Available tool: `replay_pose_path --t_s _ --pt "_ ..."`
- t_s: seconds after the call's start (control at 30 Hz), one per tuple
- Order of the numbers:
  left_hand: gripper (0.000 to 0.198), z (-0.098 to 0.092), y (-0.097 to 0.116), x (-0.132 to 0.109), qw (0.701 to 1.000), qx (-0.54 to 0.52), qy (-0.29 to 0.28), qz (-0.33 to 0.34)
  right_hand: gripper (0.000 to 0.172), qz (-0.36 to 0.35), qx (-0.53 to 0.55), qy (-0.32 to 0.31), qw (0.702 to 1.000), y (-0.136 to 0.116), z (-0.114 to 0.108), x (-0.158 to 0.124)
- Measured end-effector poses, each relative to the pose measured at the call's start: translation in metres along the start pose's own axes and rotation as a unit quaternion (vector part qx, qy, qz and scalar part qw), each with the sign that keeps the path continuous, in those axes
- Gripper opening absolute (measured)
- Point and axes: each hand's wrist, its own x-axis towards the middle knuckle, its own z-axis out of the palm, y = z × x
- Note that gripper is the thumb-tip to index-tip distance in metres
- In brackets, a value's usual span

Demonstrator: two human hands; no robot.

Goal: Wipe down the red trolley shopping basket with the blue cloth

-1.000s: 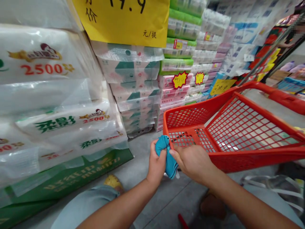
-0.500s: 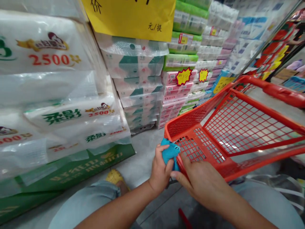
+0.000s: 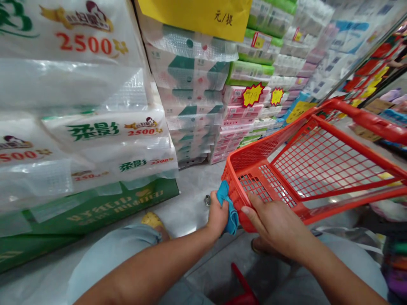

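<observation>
A blue cloth [image 3: 230,214] is in my left hand [image 3: 217,215], its fingers closed around it. It lies against the outer face of the narrow near end of a red plastic shopping cart [image 3: 251,157]. My right hand [image 3: 278,226] is closed over that end's rim, close beside the cloth, with the thumb on the outside and fingers toward the inside; the fingertips are partly hidden. The cart is tilted toward me, showing its mesh sides and slotted panel.
Stacked white tissue packs [image 3: 104,131] stand on a green base [image 3: 95,216] at the left. More tissue packs [image 3: 197,76] rise ahead below a yellow price sign [image 3: 203,17]. A metal caster [image 3: 207,201] shows beneath the cart. Something red [image 3: 243,281] is on the floor between my legs.
The cloth has gone from the rim's corner down onto the end's outer face, hanging more loosely. My right hand has shifted slightly right along the rim. The view has moved a little.
</observation>
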Motion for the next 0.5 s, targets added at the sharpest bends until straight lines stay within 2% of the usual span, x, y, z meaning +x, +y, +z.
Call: replay_pose_path --t_s 0.07,0.1,0.2,0.23,0.3,0.4,0.5 --pt "0.017 0.001 -0.001 -0.02 1.0 -0.007 -0.023 0.006 0.044 0.005 -0.002 0.003 1.0 0.004 0.0 0.002" --pt "0.018 0.0 0.004 -0.026 0.999 -0.005 -0.034 0.03 0.044 0.008 -0.001 0.003 1.0 0.005 0.0 0.002" --pt "0.027 -0.002 0.023 -0.027 0.986 0.019 -0.057 0.153 0.043 0.007 0.008 0.004 1.0 0.009 0.0 0.003" --pt "0.03 -0.002 0.027 -0.024 0.982 0.024 -0.057 0.176 0.043 0.005 0.011 0.005 1.0 0.009 0.0 0.003" --pt "0.029 0.0 0.028 -0.016 0.986 0.016 -0.044 0.159 0.043 0.002 0.017 0.005 1.0 0.01 0.001 0.003" --pt "0.021 0.007 0.018 -0.017 0.996 -0.012 -0.018 0.087 0.045 0.01 0.028 0.0 1.0 0.009 0.002 0.003" --pt "0.022 0.008 0.01 -0.033 0.993 0.0 -0.049 0.111 0.044 0.017 0.032 0.005 0.999 0.01 0.002 0.004"
